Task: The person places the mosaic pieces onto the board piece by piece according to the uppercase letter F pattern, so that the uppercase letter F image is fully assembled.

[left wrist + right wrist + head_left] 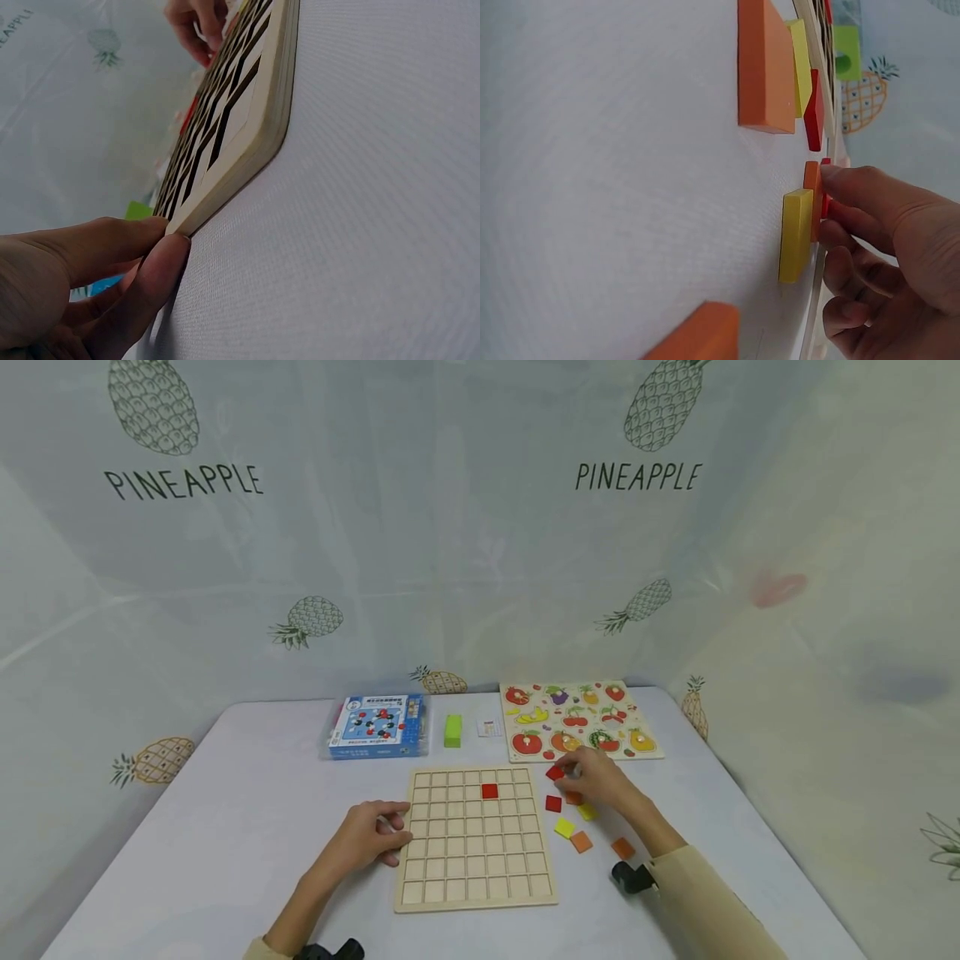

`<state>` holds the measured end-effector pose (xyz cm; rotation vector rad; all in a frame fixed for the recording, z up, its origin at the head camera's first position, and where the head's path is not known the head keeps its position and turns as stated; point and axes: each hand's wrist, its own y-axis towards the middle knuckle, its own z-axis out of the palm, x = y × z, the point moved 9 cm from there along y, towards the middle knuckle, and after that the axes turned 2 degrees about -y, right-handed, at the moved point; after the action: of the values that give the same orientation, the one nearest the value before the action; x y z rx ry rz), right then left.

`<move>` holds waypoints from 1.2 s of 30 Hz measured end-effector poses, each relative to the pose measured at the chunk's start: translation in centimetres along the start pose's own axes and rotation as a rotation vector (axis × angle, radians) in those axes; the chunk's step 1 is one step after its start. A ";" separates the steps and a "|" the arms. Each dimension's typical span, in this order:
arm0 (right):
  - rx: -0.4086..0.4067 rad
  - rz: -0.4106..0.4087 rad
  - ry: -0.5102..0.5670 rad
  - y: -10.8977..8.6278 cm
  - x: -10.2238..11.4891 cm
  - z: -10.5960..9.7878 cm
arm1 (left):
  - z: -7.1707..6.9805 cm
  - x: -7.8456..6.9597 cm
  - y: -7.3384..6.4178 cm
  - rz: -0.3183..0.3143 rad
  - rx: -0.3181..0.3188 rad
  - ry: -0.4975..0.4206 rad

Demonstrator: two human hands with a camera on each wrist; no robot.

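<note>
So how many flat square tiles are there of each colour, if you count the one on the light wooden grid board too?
Red flat square tiles: 3, one of them on the light wooden grid board
Orange flat square tiles: 3
Yellow flat square tiles: 2
Total: 8

- Head view: set high, facing forward and down; the most distant of the three, covering the table [187, 860], the whole board [476, 908] and the curtain [450, 527].
- Left wrist view: low, turned sideways, looking closely along the board past the left hand [82, 251]; the right hand [196, 22] appears farther off.
- Right wrist view: low, turned sideways, close over the tiles [796, 232].
- Overlap: both wrist views share the right hand and part of the board.
</note>
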<state>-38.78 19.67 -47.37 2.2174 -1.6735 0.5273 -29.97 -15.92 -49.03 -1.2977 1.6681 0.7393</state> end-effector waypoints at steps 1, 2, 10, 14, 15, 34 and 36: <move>0.000 -0.004 0.000 0.0 0.0 0.0 | 0.0 0.0 0.0 -0.002 -0.002 0.004; 0.001 -0.002 0.004 0.0 0.0 0.0 | 0.0 0.0 0.0 -0.002 -0.003 0.009; 0.005 -0.001 0.012 0.0 -0.2 0.0 | 0.3 -0.3 0.1 0.012 0.003 -0.015; 0.004 -0.002 0.021 -0.1 -0.1 0.0 | 0.3 -0.2 0.1 0.003 0.004 -0.018; 0.004 -0.002 0.024 -0.1 -0.1 0.0 | 0.3 -0.2 0.0 0.000 0.002 -0.016; 0.009 -0.015 0.018 0.1 0.3 0.0 | 0.0 -0.1 0.1 -0.011 -0.012 0.009; 0.007 -0.021 0.017 0.1 0.4 -0.2 | 0.0 -0.1 0.2 -0.012 -0.013 0.012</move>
<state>-38.77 19.43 -47.05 2.2263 -1.6411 0.5456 -30.13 -15.86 -48.92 -1.3222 1.6658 0.7375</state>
